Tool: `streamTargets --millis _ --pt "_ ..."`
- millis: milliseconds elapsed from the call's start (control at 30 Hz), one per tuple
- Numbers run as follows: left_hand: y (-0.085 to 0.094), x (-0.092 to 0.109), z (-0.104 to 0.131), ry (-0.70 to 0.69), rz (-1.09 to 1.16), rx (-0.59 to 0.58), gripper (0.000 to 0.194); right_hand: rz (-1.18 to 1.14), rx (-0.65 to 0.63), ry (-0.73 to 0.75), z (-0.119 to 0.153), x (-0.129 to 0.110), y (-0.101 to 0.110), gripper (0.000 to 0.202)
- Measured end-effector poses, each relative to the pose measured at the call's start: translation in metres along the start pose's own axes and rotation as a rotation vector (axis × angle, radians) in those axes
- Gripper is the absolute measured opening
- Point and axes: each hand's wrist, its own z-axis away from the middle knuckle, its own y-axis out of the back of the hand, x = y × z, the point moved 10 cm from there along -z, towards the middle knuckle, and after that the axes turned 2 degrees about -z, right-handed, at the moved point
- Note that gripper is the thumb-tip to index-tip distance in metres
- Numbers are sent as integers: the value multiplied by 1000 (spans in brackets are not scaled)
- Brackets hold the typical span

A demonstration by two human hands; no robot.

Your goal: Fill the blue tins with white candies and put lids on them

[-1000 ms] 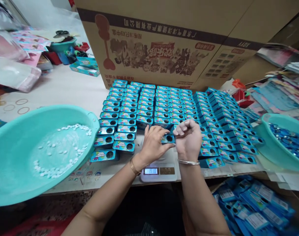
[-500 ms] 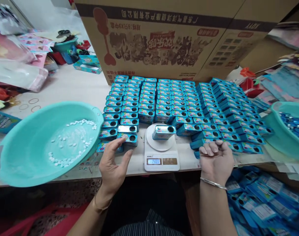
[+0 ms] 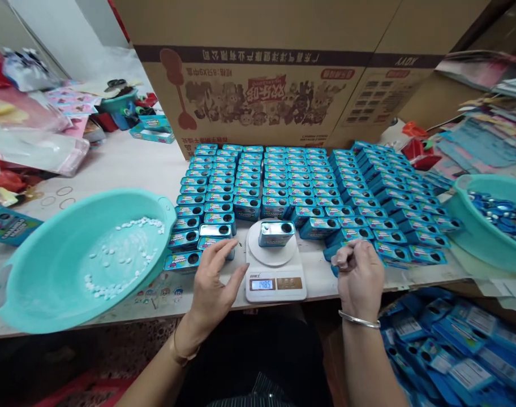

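A small blue tin point(image 3: 276, 234) with a round dark hole in its top stands on the white kitchen scale point(image 3: 254, 293), whose lit display shows digits. Left of the scale, my left hand point(image 3: 215, 282) has its thumb and fingers apart, holding nothing, beside the nearest tins. To the right, my right hand point(image 3: 360, 277) is closed with fingers curled; what it holds, if anything, is hidden. Rows of similar blue tins point(image 3: 300, 192) stand behind the scale. A teal basin point(image 3: 54, 249) at the left has small white tablets point(image 3: 107, 288) in it.
A large printed carton point(image 3: 258, 34) stands behind the tins. At the right is another teal basin point(image 3: 461, 226) with shiny blue pieces. Many blue packages point(image 3: 448, 350) are piled below the table edge at the lower right. Plastic bags point(image 3: 37, 147) lie at the far left.
The view has shifted slightly. My left hand has moved right, closer to the scale. My right hand's fingers have curled and turned inward. The scale's displayed number has changed.
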Motion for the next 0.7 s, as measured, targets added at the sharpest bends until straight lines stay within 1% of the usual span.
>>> streamTargets --millis 100,233,300,367,400,467,633,700 --pt "-14 13 -15 -104 -83 -21 41 192 -110 117 -2 -12 -23 30" --pt "-43 23 -33 -177 -146 -81 39 487 -324 331 4 -33 -78 24" --pt "-56 26 -39 -186 -184 -117 38 608 -440 394 8 -35 -104 21" --pt "-67 28 -42 -182 -225 -144 36 727 -524 430 11 -32 -121 20" --pt "-71 29 -43 -178 -242 -156 35 769 -543 443 12 -30 -124 20" --pt "-78 32 -42 -171 -262 -182 33 800 -521 452 9 -29 -120 22" --pt "-101 42 -44 -184 -232 -267 34 708 -327 381 -5 -30 -79 22" --pt "-111 45 -47 -179 -198 -300 36 682 -284 388 -8 -37 -72 22"
